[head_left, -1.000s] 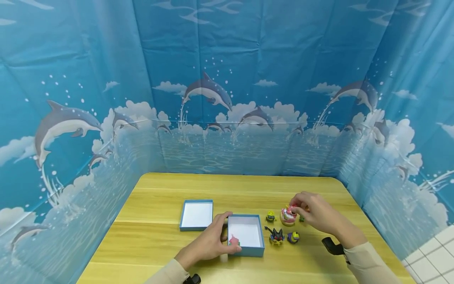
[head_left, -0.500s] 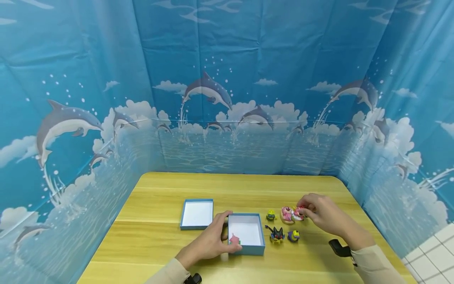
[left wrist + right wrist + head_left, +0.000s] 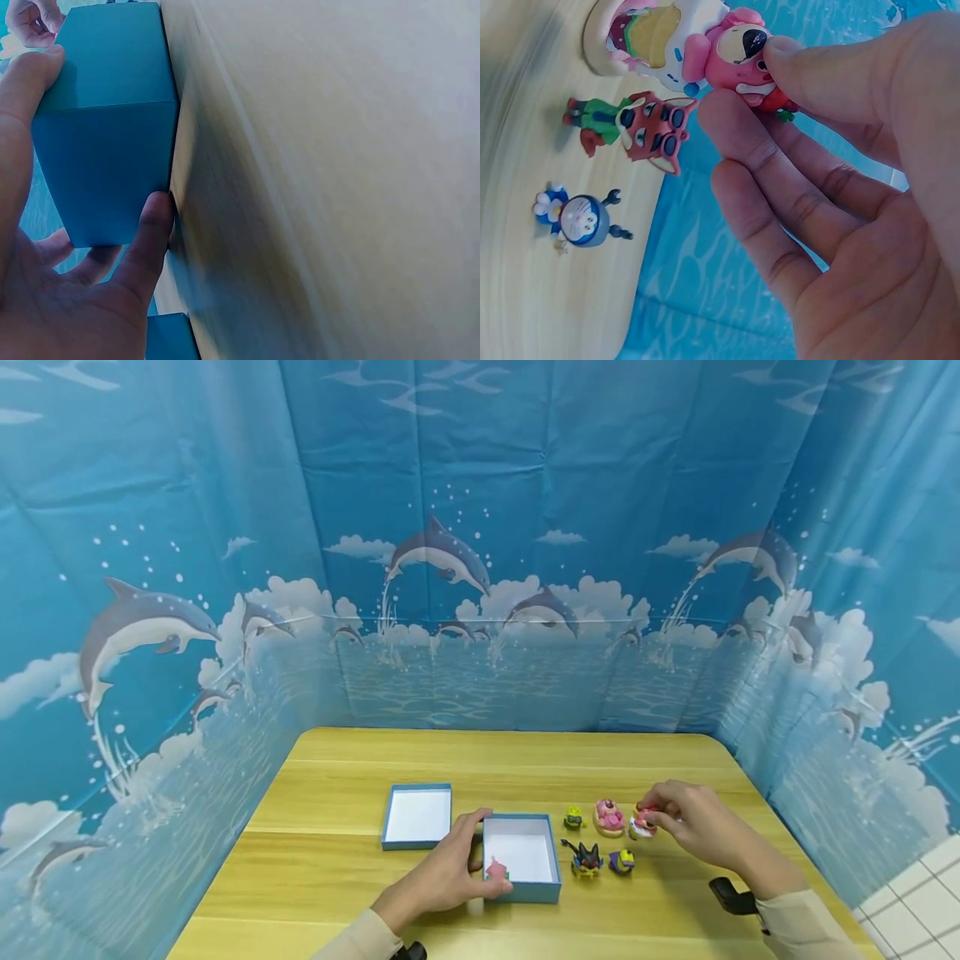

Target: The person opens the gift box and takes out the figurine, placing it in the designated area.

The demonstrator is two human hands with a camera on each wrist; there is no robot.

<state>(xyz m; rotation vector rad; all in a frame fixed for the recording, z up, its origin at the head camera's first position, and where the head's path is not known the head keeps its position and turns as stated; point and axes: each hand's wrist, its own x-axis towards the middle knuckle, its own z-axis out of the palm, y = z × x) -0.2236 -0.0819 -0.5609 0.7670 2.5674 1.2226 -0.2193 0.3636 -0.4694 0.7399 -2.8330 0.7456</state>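
Item: pink toy [image 3: 744, 56], pinched by right hand [image 3: 693, 827] between thumb and forefinger, just off counter [image 3: 360, 877] beside the cake toy [image 3: 609, 817].
L. hand [image 3: 442, 875] grips near corner of the blue box [image 3: 522, 893]; small pink figure [image 3: 496, 868] already inside.
Lid [image 3: 417, 814] to the left.
Handling advice: keep box pinned w/ left, lift toy clear of its neighbours, lower it into free white floor, not onto the figure.

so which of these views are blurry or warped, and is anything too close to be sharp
Head view: evenly lit and sharp, though the backdrop bows at the edges. Left wrist view: the table is smeared, the blue box crisp. Right wrist view: the right hand looms large and soft, the pink figure clearer.
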